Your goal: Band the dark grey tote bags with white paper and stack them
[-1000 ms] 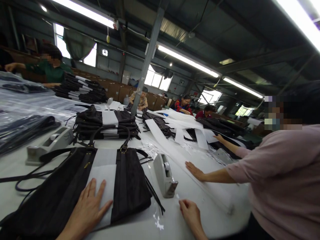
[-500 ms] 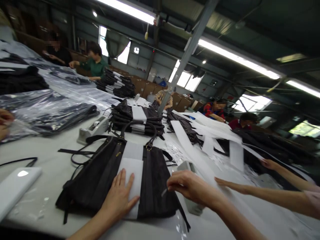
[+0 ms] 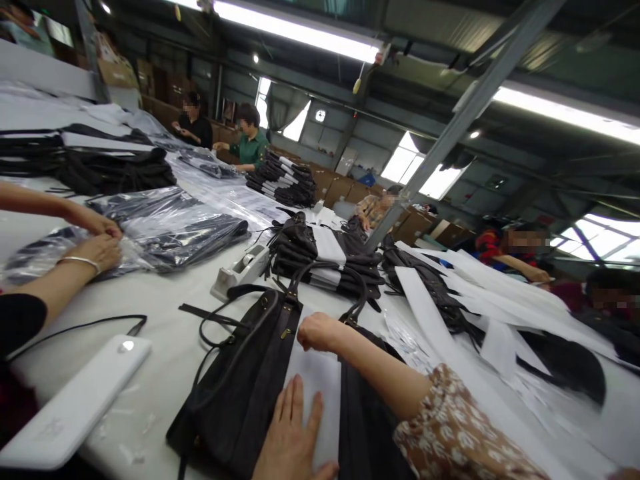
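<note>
A black handbag with two looped handles lies on the table before me. A white wrapping strip runs around its middle, one end overlapping the other. My left hand lies flat on the strip's lower part, fingers spread. At the overlap higher up is my right hand, fingers pinched together against the strip. A small clear piece of tape showed at those fingertips a moment ago; the fingers hide it now.
Behind the handbag lies a stack of strapped black bags, with a tape dispenser to its left. A white power bank with a cable is at left. A co-worker's hands handle a plastic-wrapped bag. Loose white strips lie at right.
My right hand has moved from the handbag's right side up and left onto the strip. My view has turned left, bringing more of the co-worker's arms into sight.
</note>
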`<state>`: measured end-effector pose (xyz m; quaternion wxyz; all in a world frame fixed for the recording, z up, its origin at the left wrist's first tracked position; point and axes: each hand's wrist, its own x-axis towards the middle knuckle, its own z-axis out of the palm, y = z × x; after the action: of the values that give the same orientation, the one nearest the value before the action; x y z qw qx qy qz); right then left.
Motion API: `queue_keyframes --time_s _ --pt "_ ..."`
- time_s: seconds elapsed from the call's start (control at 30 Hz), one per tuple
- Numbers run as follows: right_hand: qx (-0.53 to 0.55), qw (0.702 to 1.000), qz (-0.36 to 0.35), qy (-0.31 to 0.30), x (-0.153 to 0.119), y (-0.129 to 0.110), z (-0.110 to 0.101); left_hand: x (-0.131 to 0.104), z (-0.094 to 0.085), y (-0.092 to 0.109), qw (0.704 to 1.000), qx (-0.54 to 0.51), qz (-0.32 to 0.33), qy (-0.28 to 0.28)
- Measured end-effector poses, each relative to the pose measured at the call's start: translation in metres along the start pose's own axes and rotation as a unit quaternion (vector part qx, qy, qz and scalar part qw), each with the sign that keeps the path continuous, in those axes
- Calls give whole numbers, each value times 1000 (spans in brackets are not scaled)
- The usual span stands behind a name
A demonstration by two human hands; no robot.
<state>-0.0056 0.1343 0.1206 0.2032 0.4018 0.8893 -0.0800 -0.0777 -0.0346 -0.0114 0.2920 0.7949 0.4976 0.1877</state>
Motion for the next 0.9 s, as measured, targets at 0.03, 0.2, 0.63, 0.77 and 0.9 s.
queue_keyframes --time_s 0.03,0.2,0.63,0.77,0.9 --pt "2 1000 9 0 9 1 6 1 -1 0 1000 -6 -4 -11" --pt "38 996 72 23 37 22 28 5 -1 -2 999 -16 -2 -32" --pt "81 976 129 158 -22 4 79 0 5 -3 999 17 7 28" --pt "170 958 159 164 -74 14 86 -6 6 4 996 60 6 67" --pt "291 838 320 332 -188 70 91 -13 7 11 989 106 3 104"
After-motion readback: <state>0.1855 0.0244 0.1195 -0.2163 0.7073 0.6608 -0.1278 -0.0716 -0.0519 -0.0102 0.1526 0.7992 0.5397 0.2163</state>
